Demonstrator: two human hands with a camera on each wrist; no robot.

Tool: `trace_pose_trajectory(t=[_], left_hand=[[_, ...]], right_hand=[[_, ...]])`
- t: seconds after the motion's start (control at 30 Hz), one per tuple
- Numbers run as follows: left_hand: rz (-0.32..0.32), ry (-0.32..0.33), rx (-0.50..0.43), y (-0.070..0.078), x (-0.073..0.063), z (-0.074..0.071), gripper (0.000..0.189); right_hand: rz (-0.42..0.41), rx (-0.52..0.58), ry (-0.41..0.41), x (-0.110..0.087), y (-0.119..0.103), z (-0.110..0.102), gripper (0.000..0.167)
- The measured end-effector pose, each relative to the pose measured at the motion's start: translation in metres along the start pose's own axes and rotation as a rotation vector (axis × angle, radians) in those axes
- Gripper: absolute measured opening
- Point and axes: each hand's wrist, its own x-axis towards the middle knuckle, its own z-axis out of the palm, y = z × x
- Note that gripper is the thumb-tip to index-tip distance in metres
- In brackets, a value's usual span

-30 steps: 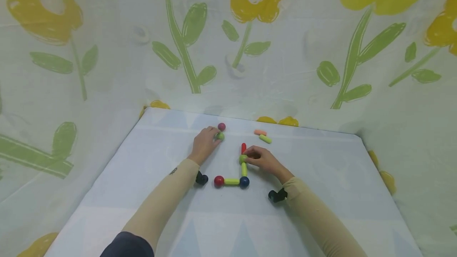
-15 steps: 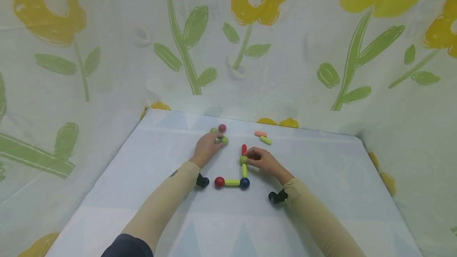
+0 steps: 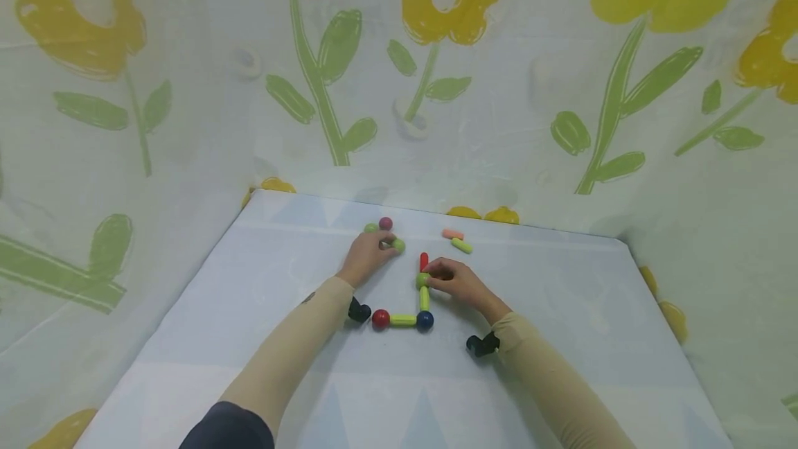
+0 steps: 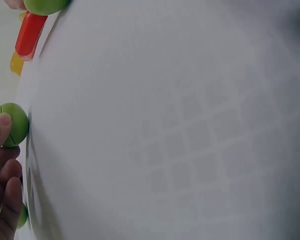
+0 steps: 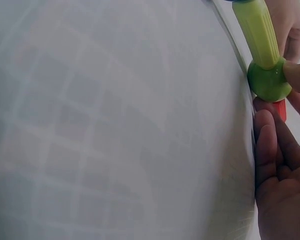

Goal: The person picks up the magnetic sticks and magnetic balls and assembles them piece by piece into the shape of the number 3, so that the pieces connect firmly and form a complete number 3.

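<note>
My left hand (image 3: 369,256) pinches a green ball (image 4: 16,125) between thumb and fingers, close over the table. To the right, my right hand (image 3: 460,278) holds another green ball (image 5: 269,82) at a joint. From that ball a red rod (image 3: 424,262) points away toward the back. A yellow-green rod (image 5: 257,31) runs from it toward me to a dark blue ball (image 3: 424,320). A second yellow-green rod (image 3: 402,321) links the blue ball to a red ball (image 3: 381,319) on the left, making an L-like shape.
Behind my left hand lie a dark pink ball (image 3: 386,223) and a third green ball (image 3: 370,227). An orange rod (image 3: 453,233) and a loose yellow-green rod (image 3: 462,245) lie at the back right. Flower-printed cloth (image 3: 474,158) hangs behind the table (image 3: 561,324).
My left hand has drawn its green ball rightward and slightly toward me, away from the pink ball. The third green ball has come into sight behind it. My right hand stays at the joint.
</note>
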Motion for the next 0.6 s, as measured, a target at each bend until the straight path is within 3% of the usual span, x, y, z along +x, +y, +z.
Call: trace_pose_trajectory(t=[0.37, 0.6], left_hand=[[-0.065, -0.059, -0.027, 0.013, 0.010, 0.002, 0.033], [-0.056, -0.059, -0.032, 0.018, 0.017, 0.007, 0.033]], right_hand=[[-0.016, 0.020, -0.015, 0.002, 0.004, 0.000, 0.025], [-0.004, 0.007, -0.008, 0.003, 0.004, 0.000, 0.023]])
